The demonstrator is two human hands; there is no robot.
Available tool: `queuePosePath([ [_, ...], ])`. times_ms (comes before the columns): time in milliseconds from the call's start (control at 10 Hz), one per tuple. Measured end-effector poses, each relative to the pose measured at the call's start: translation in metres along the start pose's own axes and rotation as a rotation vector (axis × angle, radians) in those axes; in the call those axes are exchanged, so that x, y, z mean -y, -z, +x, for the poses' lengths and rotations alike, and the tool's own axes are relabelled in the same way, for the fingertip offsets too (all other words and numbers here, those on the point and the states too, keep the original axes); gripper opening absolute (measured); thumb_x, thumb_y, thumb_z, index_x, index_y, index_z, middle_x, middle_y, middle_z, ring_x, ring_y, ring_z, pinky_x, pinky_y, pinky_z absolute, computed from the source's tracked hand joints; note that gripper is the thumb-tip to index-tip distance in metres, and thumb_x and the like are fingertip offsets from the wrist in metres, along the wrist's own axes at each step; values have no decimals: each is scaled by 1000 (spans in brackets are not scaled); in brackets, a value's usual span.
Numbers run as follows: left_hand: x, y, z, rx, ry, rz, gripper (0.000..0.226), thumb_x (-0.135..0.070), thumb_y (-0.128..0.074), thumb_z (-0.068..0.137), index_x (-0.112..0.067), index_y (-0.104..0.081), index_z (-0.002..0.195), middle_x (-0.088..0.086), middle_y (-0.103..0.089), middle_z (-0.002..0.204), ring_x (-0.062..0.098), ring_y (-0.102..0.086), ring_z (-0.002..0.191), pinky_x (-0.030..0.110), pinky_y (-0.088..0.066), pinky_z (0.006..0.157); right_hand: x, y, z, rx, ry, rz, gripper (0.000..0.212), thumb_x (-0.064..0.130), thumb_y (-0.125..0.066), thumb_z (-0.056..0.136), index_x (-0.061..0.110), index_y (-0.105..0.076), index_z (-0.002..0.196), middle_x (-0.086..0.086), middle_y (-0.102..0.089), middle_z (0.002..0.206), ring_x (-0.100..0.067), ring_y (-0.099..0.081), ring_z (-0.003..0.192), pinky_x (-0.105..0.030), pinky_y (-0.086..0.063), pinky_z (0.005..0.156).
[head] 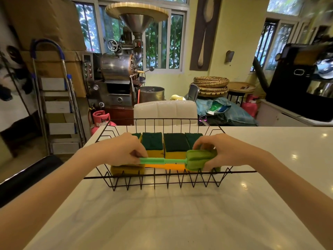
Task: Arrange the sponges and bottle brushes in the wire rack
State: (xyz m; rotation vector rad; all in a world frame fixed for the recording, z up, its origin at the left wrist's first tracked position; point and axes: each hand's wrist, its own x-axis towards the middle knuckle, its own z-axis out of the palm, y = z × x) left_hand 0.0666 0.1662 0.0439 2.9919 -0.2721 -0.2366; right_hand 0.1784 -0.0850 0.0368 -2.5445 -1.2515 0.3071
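Rack (162, 175), black wire, on white surface (162, 213): four sponges (152, 144) (green tops); green bottle brush (194, 160) gripped by left hand (122, 150) at handle, right hand (221, 150) at head.

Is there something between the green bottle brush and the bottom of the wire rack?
Yes. An orange brush lies directly under the green bottle brush, which both hands hold along the wire rack's front side.

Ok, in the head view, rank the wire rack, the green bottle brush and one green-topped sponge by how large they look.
1. Wire rack, widest by far.
2. Green bottle brush, spanning both hands.
3. Green-topped sponge, smallest, though it sits farther back, so slightly understated.
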Motion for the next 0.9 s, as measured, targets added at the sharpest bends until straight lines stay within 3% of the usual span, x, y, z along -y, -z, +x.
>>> queuePosePath([
  [100,-1,-3,3,22,3,15,28,-23,-59,84,-25,-63,112,-4,-69,108,3,-58,87,16,-47,86,3,5,3,89,3,-15,42,33,-77,68,35,-47,98,11,-54,97,0,-51,80,-14,-43,69],
  [200,-3,-6,8,41,4,-8,29,-23,-62,82,-23,-63,112,-4,-69,106,1,-57,81,16,-48,84,4,7,9,163,10,-86,32,32,-76,69,27,-52,90,8,-54,94,-1,-48,75,-16,-41,65],
  [300,-7,-9,15,80,-1,17,29,-21,-63,82,-19,-64,110,-2,-70,104,-1,-53,73,11,-44,76,4,7,14,245,-12,-107,29,33,-76,68,24,-55,87,14,-51,79,-2,-46,69,-18,-36,61],
  [600,-14,-25,30,156,-6,275,30,-5,-53,86,-17,-63,112,3,-63,113,20,-57,102,22,-40,78,3,1,20,321,-89,-105,33,38,-74,70,22,-60,95,13,-53,77,-2,-47,68,-16,-37,59],
  [700,-14,-23,30,172,-4,317,35,-1,-53,85,-17,-61,115,5,-60,116,22,-52,108,22,-38,81,5,2,17,351,-119,-64,34,40,-67,77,17,-62,102,8,-56,84,-8,-51,74,-17,-37,62],
  [800,-12,-23,28,139,-26,273,36,-1,-53,84,-19,-62,114,3,-61,113,18,-54,102,20,-38,79,4,6,14,315,-137,37,35,42,-60,81,20,-60,108,5,-62,102,-10,-56,93,-23,-45,82],
  [900,-14,-17,23,89,-30,147,28,-12,-57,85,-21,-64,110,-2,-65,105,5,-52,83,12,-39,75,-1,9,11,238,-185,110,46,39,-62,81,25,-48,122,4,-58,122,-17,-54,115,-31,-41,99],
])
